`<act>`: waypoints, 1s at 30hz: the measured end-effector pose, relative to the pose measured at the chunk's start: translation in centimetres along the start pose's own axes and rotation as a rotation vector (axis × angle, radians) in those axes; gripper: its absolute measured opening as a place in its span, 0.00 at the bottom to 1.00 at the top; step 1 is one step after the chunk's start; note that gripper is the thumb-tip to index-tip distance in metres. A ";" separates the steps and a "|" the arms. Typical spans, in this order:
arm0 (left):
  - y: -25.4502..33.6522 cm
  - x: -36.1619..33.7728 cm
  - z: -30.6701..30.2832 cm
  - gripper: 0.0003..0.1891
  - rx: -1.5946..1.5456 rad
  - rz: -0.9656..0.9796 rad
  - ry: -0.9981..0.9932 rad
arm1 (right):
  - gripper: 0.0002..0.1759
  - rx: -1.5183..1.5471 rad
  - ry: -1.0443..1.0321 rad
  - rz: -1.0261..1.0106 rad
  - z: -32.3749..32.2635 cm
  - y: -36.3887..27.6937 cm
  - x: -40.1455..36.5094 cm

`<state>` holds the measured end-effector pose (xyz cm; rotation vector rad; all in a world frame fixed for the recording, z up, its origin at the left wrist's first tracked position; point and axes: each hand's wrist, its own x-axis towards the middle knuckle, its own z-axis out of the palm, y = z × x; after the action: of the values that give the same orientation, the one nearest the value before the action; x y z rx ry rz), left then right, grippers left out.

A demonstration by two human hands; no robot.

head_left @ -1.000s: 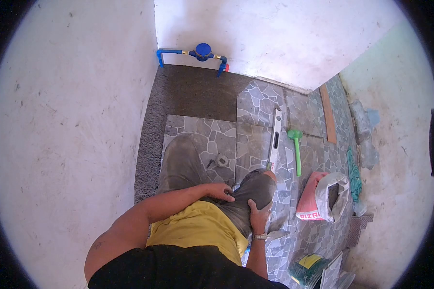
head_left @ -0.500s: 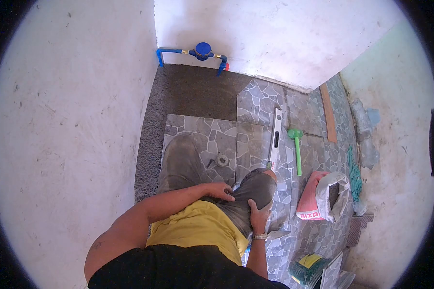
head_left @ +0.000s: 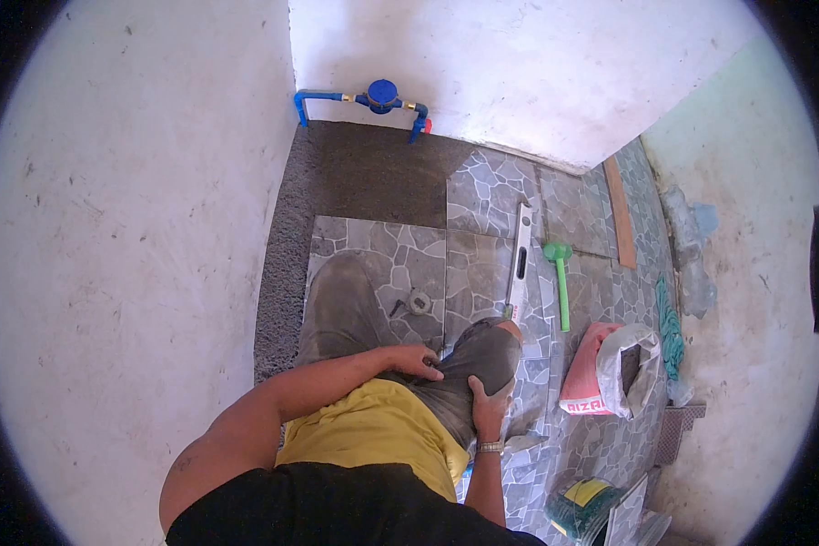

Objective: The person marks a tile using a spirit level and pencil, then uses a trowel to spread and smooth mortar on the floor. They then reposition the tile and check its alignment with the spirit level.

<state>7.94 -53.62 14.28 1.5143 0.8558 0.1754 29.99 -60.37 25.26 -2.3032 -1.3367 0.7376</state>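
Note:
My left hand (head_left: 416, 361) rests across my lap on the dark trousers (head_left: 341, 309), its fingers loosely bent and slightly apart, with nothing visible in them. Over my other thigh lies my right hand (head_left: 490, 405), thumb spread from the fingers; a watch is on that wrist. Between my knees, a round tape measure (head_left: 419, 302) sits on a stone-pattern tile (head_left: 382, 238), beside a small dark object (head_left: 397, 308). Beyond my right knee a spirit level (head_left: 520, 259) lies on the tiles. A green rubber mallet (head_left: 561, 282) is just right of it.
Grey mortar bed (head_left: 373, 173) fills the corner beneath a blue water meter (head_left: 383, 94) and pipes. To the right are an open sack (head_left: 587, 378), a wooden strip (head_left: 620, 214), green cloth (head_left: 669, 332) and a green container (head_left: 578, 508). White walls (head_left: 136, 227) enclose the left and front.

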 end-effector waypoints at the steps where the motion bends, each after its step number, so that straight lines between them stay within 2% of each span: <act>1: 0.0 0.0 0.0 0.44 -0.005 -0.002 -0.007 | 0.61 0.000 -0.001 0.003 0.0 0.0 0.0; 5: 0.0 -0.1 0.2 0.44 0.003 -0.015 0.024 | 0.65 -0.031 0.002 -0.021 0.3 0.7 0.3; 11: -0.9 0.5 0.4 0.44 -0.012 0.011 0.015 | 0.61 0.000 -0.003 0.001 -0.1 -0.2 -0.1; 30: -1.1 0.6 0.6 0.42 -0.010 -0.008 0.057 | 0.63 0.005 -0.030 -0.006 -0.1 0.0 -0.1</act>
<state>8.28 -53.92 12.96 1.5021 0.9050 0.2182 30.07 -60.44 25.35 -2.2918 -1.3524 0.7753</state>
